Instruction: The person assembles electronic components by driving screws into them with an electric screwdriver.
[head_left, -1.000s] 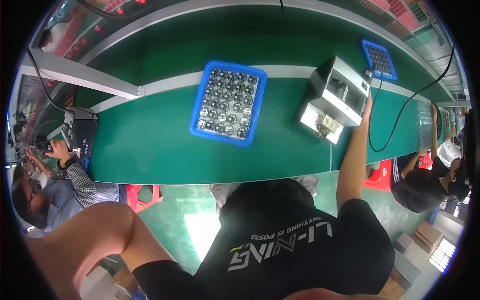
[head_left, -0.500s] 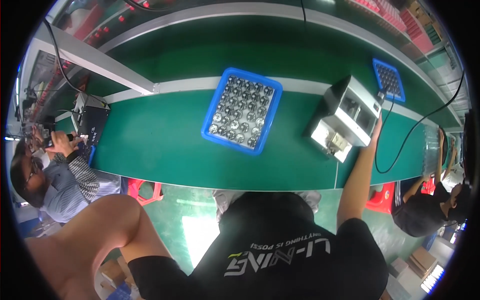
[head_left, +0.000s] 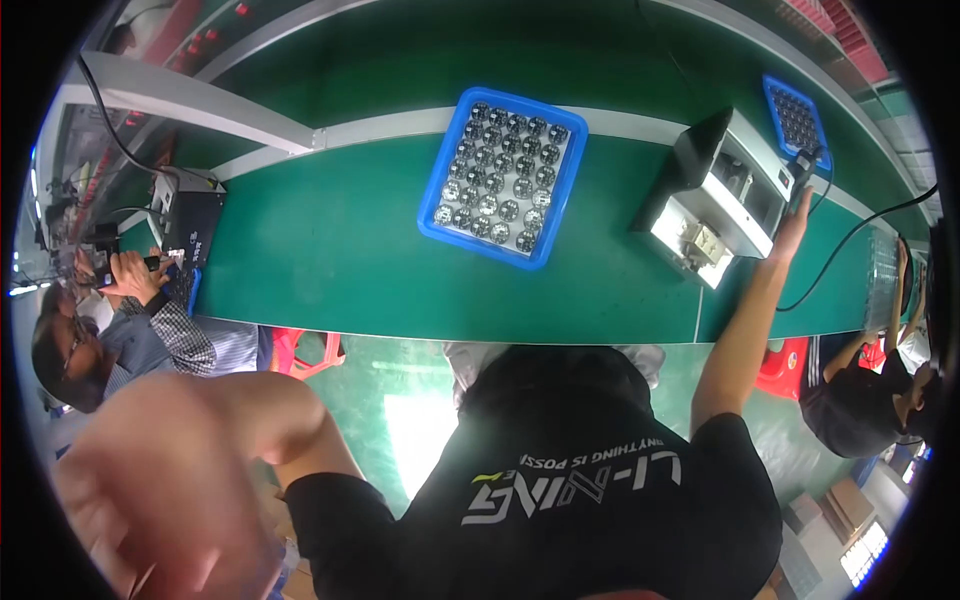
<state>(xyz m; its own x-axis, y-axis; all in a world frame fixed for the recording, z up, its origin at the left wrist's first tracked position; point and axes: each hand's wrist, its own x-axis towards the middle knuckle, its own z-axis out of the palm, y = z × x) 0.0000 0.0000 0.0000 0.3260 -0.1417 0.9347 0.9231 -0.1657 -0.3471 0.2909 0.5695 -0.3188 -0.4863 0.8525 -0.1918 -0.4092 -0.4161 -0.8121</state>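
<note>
My right hand (head_left: 792,228) lies against the right side of a white and black bench device (head_left: 735,205), fingers stretched along its casing near the cable plug. A small metal fixture (head_left: 705,245) sits in the device's open front. My left hand (head_left: 170,500) is raised close to the camera at the lower left, blurred, its fingers indistinct; whether it holds anything cannot be made out. On the green bench left of the device stands a blue tray (head_left: 430,205) with rows of round, clear and dark lens-like parts (head_left: 500,160).
A second blue tray (head_left: 822,150) of similar parts lies behind the device. A black cable (head_left: 845,250) loops on the right. At the left, a co-worker (head_left: 75,350) handles something beside a black box (head_left: 190,225). Another person (head_left: 855,405) sits at the right. Red stools (head_left: 780,370) stand below.
The view has shifted, so the bench, tray and device appear higher and farther right. My left hand has come into view at the lower left. My right hand stays at the device.
</note>
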